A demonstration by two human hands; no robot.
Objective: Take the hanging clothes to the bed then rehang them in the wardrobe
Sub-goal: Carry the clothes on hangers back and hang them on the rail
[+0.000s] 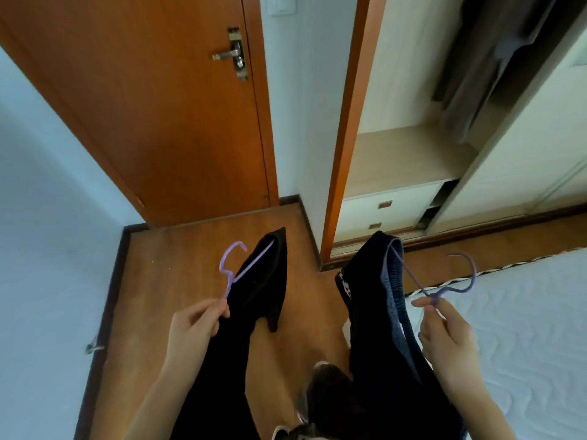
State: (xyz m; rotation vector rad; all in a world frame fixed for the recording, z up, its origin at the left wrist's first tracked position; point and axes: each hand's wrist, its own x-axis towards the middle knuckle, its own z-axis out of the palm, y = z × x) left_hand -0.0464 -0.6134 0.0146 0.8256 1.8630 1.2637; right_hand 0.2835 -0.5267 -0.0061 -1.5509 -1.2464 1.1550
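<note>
Two garments appear; where is each? (reader)

Held in the air, one to each side. The black cloth garment [263,281] hangs folded over a thin lilac wire hanger [235,268] above the brown wooden floor [178,281]. The dark garment with a white print and a blue ribbed band [368,281] hangs over a second lilac wire hanger [457,287], just beside the edge of the bed with a white quilted cover [533,328]. (legend)

How do the hands stand? (reader)

The left hand [193,322] pinches the neck of its hanger between thumb and curled fingers. The right hand [444,338] pinches its own hanger the same way, at the twist below the hook. Both hooks point up and away from the body. (legend)

How much of the task is done? (reader)

Judged as mid-course. Neither garment lies on the bed, and neither hangs in the open cream wardrobe [397,154], which stands ahead and to the right. The view cannot settle which leg of the trip this is. Grey and dark clothes [495,58] hang in the wardrobe's upper part, so more carrying probably remains. Beyond, an orange-brown wooden door [158,106] stands shut at left. (legend)
</note>
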